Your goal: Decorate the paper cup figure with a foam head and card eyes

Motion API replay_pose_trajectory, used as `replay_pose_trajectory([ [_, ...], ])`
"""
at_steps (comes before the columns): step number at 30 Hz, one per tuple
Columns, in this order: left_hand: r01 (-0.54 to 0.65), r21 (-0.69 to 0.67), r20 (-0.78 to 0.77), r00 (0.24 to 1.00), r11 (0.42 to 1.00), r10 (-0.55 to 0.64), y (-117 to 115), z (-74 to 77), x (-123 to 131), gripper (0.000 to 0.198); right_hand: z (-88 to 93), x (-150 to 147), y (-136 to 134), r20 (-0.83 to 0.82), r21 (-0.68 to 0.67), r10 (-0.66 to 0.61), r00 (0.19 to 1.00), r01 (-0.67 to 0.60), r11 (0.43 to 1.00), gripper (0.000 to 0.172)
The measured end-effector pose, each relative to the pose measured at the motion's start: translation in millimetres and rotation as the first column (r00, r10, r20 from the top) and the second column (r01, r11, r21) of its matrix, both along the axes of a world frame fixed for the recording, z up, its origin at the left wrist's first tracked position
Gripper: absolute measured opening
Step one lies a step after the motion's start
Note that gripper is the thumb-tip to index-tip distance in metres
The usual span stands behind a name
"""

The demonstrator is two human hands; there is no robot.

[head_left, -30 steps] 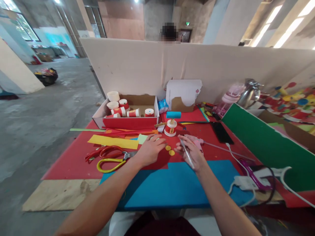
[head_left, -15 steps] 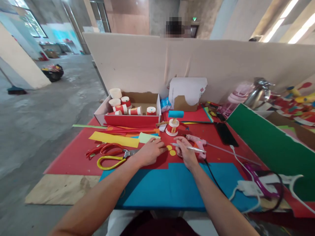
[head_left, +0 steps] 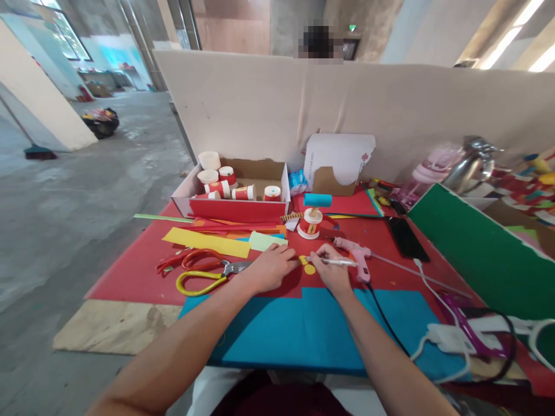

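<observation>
My right hand (head_left: 333, 271) is closed around a slim white pen (head_left: 338, 262). The pen's tip meets the upper of two small yellow paper circles (head_left: 302, 260). The fingers of my left hand (head_left: 273, 267) are bent and pressed together, their tips at the left edge of that same circle. Just below it, on the red table covering, lies the second yellow circle (head_left: 309, 269). Behind my hands stands a red and white paper cup (head_left: 310, 224) with a blue paper roll (head_left: 317, 200) on top and a coiled strip at its side.
Left of my hands lie scissors (head_left: 202, 283) and a yellow paper strip (head_left: 206, 242). A pink glue gun (head_left: 358, 254) with a cord lies close on the right, near a black phone (head_left: 406, 240). A box (head_left: 243, 212) of paper cups stands behind; a green board (head_left: 481, 254) edges the right.
The pen tip has come down onto the upper yellow circle. My left hand stays beside that circle. The whole view has shifted slightly.
</observation>
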State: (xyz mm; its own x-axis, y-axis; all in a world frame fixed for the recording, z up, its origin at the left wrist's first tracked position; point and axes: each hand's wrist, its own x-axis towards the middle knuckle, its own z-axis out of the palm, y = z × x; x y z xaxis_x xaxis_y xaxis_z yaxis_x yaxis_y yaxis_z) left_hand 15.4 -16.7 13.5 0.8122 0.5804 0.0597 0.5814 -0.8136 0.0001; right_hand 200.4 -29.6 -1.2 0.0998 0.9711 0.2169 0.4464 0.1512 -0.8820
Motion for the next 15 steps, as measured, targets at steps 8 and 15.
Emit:
replay_pose_trajectory([
  [8, -0.004, -0.005, 0.007, 1.000, 1.000, 0.004, 0.3, -0.6, 0.1, 0.033, 0.0, -0.5, 0.5, 0.011, 0.010, 0.012, 1.000, -0.013, 1.000, 0.023],
  [15, -0.004, -0.010, 0.012, 1.000, 1.000, 0.004, -0.1, -0.1, 0.2, 0.034, -3.5, 0.6, 1.0, 0.030, 0.000, 0.031, 0.999, -0.031, 1.000, 0.024],
])
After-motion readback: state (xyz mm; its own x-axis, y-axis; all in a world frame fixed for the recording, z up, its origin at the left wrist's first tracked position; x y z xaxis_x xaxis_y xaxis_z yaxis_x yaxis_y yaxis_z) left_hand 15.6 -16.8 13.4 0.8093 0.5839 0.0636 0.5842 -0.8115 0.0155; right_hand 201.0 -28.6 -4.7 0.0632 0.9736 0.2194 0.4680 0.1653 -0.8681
